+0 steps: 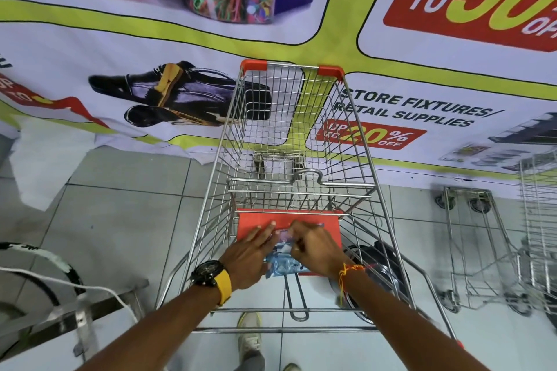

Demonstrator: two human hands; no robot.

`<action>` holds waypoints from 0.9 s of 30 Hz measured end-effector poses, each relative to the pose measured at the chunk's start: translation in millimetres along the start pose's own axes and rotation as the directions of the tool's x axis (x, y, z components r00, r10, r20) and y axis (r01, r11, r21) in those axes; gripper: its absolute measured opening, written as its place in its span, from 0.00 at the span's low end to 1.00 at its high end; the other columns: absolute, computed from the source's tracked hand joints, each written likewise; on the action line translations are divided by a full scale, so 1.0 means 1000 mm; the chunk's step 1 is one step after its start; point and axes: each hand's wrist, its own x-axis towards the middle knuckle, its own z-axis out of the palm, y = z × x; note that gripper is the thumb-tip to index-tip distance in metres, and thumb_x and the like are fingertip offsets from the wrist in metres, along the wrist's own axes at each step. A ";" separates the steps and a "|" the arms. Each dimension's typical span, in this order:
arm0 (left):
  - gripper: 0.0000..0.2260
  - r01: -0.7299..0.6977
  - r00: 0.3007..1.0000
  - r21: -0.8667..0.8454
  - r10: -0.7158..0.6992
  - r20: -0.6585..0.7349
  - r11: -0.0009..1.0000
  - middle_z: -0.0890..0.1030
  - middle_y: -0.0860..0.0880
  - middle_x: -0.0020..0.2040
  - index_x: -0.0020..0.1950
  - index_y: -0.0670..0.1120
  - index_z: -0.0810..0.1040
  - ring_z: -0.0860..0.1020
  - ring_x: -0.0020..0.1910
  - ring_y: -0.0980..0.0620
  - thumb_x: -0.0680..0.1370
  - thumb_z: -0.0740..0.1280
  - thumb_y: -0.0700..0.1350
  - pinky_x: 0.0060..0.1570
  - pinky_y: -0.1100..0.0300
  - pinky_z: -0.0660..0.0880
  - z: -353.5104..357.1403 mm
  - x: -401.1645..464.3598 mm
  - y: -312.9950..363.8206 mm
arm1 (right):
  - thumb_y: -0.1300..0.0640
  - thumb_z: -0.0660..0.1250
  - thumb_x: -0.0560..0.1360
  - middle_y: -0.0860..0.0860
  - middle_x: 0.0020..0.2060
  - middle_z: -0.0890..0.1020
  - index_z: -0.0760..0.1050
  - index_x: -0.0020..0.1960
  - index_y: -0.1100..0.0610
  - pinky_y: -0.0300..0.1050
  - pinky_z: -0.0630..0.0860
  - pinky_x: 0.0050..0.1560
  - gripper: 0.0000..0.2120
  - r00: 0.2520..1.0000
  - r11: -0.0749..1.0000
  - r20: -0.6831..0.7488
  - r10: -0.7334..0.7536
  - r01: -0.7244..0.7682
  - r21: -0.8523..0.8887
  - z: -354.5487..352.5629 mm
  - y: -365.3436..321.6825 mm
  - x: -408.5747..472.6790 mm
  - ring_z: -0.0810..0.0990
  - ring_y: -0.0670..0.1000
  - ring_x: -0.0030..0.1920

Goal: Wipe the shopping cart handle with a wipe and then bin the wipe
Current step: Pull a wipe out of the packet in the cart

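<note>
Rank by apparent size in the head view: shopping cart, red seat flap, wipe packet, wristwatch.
1. shopping cart
2. red seat flap
3. wipe packet, partly covered by both hands
4. wristwatch
Packet versus wristwatch is close; unsure.

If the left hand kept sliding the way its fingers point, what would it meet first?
Probably the wire seat back past the red flap. The left hand lies flat, fingers pointing up-right beside the wipes pack; depth is unclear.
</note>
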 end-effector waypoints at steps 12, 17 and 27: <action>0.29 0.003 1.000 -0.025 -0.003 0.009 1.000 0.42 0.46 0.81 0.80 0.51 0.48 0.46 0.80 0.46 0.83 0.55 0.56 0.78 0.50 0.51 0.001 0.006 -0.003 | 0.64 0.60 0.79 0.56 0.41 0.84 0.79 0.48 0.58 0.46 0.73 0.39 0.10 0.998 0.999 -0.049 0.037 -0.039 -0.033 -0.003 0.000 -0.003 0.78 0.53 0.36; 0.27 0.020 0.999 -0.048 -0.022 -0.041 0.999 0.48 0.47 0.82 0.79 0.51 0.54 0.52 0.79 0.48 0.82 0.55 0.56 0.77 0.52 0.55 -0.005 0.008 0.001 | 0.65 0.59 0.77 0.55 0.42 0.86 0.79 0.58 0.53 0.43 0.77 0.37 0.16 0.998 0.999 -0.049 0.043 -0.042 0.022 -0.007 0.001 -0.006 0.82 0.54 0.37; 0.17 0.113 0.983 0.005 -0.111 -0.150 0.994 0.68 0.52 0.76 0.68 0.59 0.74 0.70 0.66 0.44 0.82 0.54 0.53 0.58 0.49 0.76 -0.008 0.018 0.013 | 0.53 0.67 0.75 0.55 0.38 0.86 0.79 0.48 0.53 0.44 0.76 0.38 0.05 0.991 0.986 -0.058 0.116 -0.108 0.130 -0.009 0.002 -0.010 0.82 0.54 0.37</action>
